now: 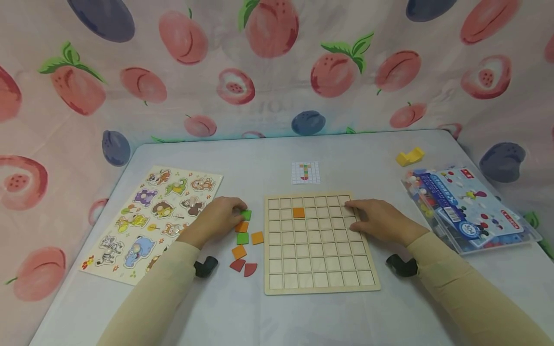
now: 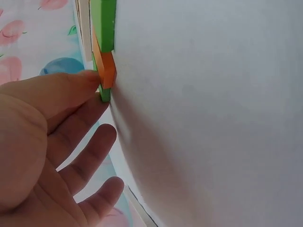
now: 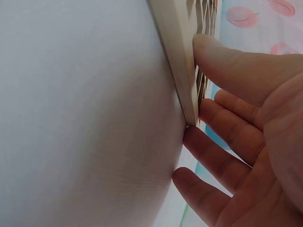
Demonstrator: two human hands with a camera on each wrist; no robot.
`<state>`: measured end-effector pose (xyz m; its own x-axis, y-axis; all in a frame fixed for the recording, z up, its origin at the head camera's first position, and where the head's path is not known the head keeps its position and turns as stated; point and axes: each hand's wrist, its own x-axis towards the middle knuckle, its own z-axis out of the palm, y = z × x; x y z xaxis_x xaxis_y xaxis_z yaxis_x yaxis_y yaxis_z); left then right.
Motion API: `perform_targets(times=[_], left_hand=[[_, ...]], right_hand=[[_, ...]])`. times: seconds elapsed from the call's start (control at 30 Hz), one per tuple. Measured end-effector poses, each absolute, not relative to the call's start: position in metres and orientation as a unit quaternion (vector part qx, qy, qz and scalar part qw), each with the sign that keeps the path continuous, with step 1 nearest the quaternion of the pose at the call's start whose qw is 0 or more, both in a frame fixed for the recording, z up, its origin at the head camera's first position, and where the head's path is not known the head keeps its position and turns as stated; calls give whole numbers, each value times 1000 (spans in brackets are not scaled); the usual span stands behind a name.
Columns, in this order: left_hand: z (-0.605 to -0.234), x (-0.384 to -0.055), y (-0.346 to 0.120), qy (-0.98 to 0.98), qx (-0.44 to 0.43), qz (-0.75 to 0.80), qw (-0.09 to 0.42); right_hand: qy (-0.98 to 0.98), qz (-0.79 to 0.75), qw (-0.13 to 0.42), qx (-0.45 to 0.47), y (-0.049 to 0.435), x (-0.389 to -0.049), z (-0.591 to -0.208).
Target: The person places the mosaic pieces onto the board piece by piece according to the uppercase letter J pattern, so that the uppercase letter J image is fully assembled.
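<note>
My left hand (image 1: 217,218) is at the upper end of a group of loose tiles, thumb and forefinger pinching a green square tile (image 1: 245,215). An orange tile (image 2: 109,71) lies right against the thumb in the left wrist view. Below are another green tile (image 1: 242,238), orange tiles (image 1: 257,238) and two red quarter-round pieces (image 1: 250,269). A wooden grid board (image 1: 318,250) has one orange tile (image 1: 298,212) in its second row. My right hand (image 1: 385,221) rests on the board's right edge, thumb on the rim (image 3: 182,61), fingers fairly straight.
A small printed pattern card (image 1: 305,173) lies behind the board. An animal puzzle sheet (image 1: 151,218) is at the left. On the right sit a clear plastic box (image 1: 472,206) with a printed cover and a yellow piece (image 1: 410,156).
</note>
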<state>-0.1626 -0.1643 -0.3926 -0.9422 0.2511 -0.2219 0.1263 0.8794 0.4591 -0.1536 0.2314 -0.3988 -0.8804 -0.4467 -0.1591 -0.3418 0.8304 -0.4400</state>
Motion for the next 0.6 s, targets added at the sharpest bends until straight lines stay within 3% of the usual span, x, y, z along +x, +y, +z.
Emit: perform_targets(times=[0.6], left_hand=[[-393, -161, -168, 959, 96, 226, 138]], right_hand=[[946, -212, 132, -205, 232, -153, -398]])
